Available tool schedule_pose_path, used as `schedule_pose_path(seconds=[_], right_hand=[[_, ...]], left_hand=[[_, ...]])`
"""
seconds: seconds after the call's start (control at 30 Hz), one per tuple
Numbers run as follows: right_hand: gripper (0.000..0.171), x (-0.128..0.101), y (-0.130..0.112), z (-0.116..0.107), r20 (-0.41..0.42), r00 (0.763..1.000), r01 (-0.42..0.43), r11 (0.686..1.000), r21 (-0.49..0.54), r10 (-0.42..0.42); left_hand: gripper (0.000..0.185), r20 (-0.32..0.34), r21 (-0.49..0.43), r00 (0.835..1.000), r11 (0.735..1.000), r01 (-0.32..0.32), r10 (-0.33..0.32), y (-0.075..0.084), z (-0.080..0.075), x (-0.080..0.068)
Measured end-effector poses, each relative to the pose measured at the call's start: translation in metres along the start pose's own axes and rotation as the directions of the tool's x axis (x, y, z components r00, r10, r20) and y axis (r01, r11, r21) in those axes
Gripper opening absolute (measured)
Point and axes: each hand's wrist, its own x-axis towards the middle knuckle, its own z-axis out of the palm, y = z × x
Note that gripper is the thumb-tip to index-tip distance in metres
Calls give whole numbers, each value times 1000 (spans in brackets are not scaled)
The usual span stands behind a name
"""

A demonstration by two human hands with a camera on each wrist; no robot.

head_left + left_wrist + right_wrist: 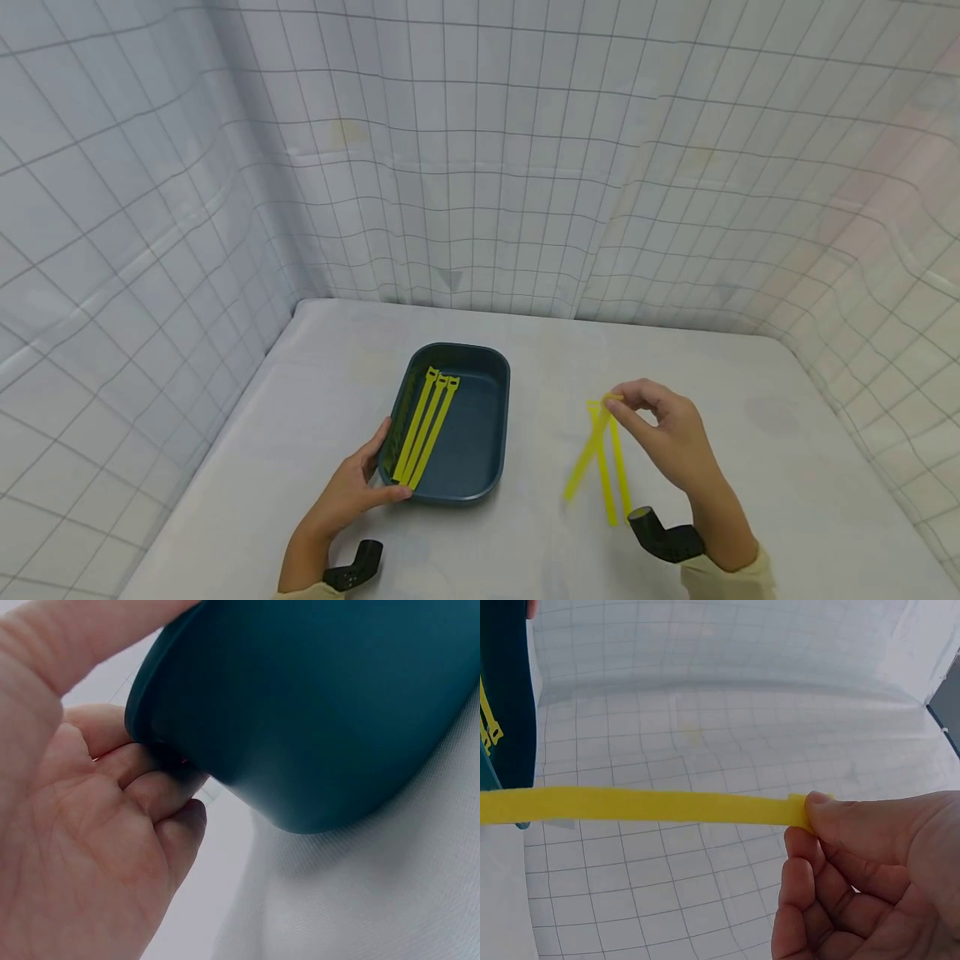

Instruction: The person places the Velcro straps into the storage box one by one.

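A dark teal tray (491, 417) sits mid-table with three yellow straps (426, 425) lying lengthwise along its left side. My left hand (386, 471) grips the tray's near-left corner. In the left wrist view the left hand (161, 772) has its fingers curled under the rim of the tray (315, 705). To the tray's right, my right hand (618, 404) pinches the top end of a yellow strap (588, 454), which slants down towards the table. Two more straps (619, 471) lie under it. In the right wrist view the right hand (810, 814) pinches the strap (645, 806) between thumb and forefinger.
The table (787, 467) is covered with white cloth, and gridded white cloth walls (480, 167) close it in at the back and both sides. A black wrist camera (663, 537) sits on each forearm. The table's left edge (210, 450) drops off near the tray.
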Motion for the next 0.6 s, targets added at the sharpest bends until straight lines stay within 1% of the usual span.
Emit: schedule_pose_path(seconds=[0.1,0.27,0.47,0.6], right_hand=[[17,5,-2,3,-13,1000,21,1000,9,-20],[19,11,-12,9,-26,998,67,995,67,-66],[20,19,-23,13,-35,994,108,989,98,-105],[19,24,-25,18,-42,993,112,987,118,-107]], left_hand=[[100,5,-7,1000,1000,14,-14,1,0,0],[101,10,-9,999,999,35,-35,2,1,-1],[101,7,-1,999,999,33,-33,2,0,-1],[101,5,4,1000,1000,30,-30,2,0,-1]])
